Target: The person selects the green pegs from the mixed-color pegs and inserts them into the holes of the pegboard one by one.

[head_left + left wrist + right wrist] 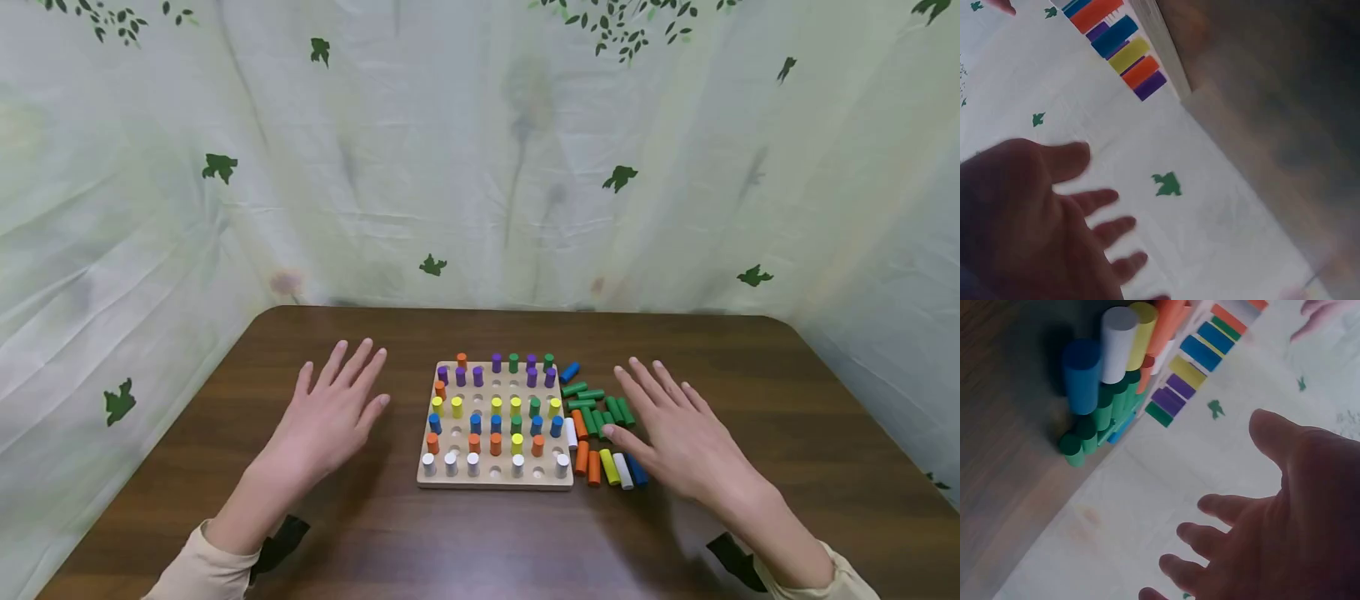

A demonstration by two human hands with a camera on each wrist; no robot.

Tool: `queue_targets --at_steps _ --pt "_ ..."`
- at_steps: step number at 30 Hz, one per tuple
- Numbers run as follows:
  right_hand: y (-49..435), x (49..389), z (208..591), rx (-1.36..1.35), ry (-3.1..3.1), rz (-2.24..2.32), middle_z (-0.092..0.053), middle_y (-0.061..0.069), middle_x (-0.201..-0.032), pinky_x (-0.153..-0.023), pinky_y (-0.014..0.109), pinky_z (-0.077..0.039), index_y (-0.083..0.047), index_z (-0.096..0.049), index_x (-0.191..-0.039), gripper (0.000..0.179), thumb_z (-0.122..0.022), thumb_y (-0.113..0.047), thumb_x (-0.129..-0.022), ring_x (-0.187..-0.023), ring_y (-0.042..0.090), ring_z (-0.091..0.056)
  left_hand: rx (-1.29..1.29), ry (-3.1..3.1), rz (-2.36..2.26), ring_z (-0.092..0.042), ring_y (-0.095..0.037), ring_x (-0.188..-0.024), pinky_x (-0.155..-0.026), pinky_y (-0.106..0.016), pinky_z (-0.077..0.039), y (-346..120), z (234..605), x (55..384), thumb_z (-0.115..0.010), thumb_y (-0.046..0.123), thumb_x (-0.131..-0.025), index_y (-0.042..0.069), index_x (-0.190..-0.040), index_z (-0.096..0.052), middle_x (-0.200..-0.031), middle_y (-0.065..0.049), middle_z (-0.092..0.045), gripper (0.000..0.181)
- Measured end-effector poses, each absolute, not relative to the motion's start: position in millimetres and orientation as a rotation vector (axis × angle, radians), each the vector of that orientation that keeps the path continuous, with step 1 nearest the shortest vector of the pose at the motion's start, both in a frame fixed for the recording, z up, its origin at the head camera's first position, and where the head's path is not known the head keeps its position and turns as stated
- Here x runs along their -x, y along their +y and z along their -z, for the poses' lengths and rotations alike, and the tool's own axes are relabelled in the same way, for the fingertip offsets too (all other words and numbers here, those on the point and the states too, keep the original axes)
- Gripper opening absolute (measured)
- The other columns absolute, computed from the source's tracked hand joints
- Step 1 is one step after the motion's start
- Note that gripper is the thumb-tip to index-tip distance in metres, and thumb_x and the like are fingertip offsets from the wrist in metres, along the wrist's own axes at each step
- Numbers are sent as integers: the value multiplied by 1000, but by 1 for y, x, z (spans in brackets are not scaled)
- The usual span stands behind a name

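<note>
A pale wooden pegboard (457, 482) lies on the brown table, with rows of coloured pegs standing in its holes and some holes bare. White pegs (451, 464) line the near row; orange, blue, yellow, purple and green ones stand behind. To the board's left is my left hand (330, 417), fingers spread and holding nothing. My right hand (675, 433) is spread out on the other side, its thumb overlapping a heap of loose pegs in the head view. That heap has green pegs (581, 405), orange pegs (594, 468), a yellow peg (610, 467) and white and blue ones.
The wooden table (465, 550) has a far edge close behind the board. A pale curtain (450, 167) with green leaf prints hangs behind and at both sides. Dark straps (279, 546) sit at both wrists, under light sleeves (206, 567).
</note>
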State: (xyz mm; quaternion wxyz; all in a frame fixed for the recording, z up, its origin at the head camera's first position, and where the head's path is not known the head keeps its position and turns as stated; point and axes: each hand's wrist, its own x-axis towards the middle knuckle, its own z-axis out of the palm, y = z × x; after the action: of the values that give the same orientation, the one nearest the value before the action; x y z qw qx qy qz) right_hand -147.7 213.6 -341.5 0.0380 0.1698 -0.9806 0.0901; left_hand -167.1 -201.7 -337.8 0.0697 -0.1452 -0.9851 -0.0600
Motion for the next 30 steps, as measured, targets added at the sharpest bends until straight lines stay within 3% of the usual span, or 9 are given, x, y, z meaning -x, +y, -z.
queue_targets --at_steps 12,20,30 --pt "222 158 346 -675 -2904 -158 -21 10 -162 -115 57 -11 -14 -26 -157 77 -54 -54 -97 -148 33 -13 754 -3111 679 -11 -42 -146 -107 -69 -21 -202 349 168 -72 30 -90 6 -151 -38 -160 -15 -23 74" --pt "236 167 353 -815 -2777 -112 -25 8 -160 -119 46 -5 -12 -32 -155 75 -60 -47 -95 -147 31 -20 784 -3207 1010 -14 -40 -146 -111 -61 -23 -197 353 168 -76 39 -85 6 -149 -40 -158 -15 -28 81" --pt "244 190 354 -974 -2768 -353 -36 9 -155 -108 60 -29 -14 -40 -151 62 -67 -25 -95 -139 34 -35 628 -3318 993 -33 -39 -140 -109 -58 -30 -188 368 171 -80 41 -80 9 -148 -42 -152 -19 -38 84"
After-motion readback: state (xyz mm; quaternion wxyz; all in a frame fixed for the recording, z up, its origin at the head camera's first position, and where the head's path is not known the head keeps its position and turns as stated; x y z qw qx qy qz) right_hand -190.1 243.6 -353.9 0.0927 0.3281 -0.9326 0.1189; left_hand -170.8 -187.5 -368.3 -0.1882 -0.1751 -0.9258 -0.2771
